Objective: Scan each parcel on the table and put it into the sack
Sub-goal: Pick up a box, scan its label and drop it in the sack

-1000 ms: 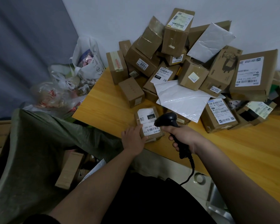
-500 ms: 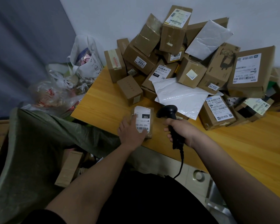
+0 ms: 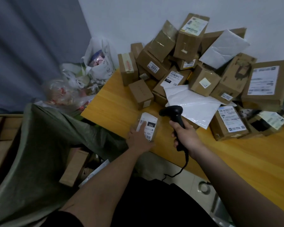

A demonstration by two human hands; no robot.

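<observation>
A small brown parcel [image 3: 152, 124] with a white label marked 102 lies near the table's front left edge. My left hand [image 3: 138, 139] holds it from the near end, with the index finger stretched over the label. My right hand [image 3: 186, 136] grips a black barcode scanner [image 3: 172, 112], whose head is just right of the parcel and points left toward it. The green woven sack [image 3: 39, 145] stands open to the left of the table, below its edge, with several boxes [image 3: 74, 166] inside.
A heap of brown parcels [image 3: 193, 38] and white mailers [image 3: 192, 104] fills the back of the wooden table [image 3: 236, 161] against the wall. Plastic bags [image 3: 98, 63] crowd the left corner. The scanner cable [image 3: 184, 167] hangs to the floor by a tape roll [image 3: 204, 189].
My left hand has slid the small parcel a little left toward the table edge and turned it. The scanner has drawn back slightly from the label.
</observation>
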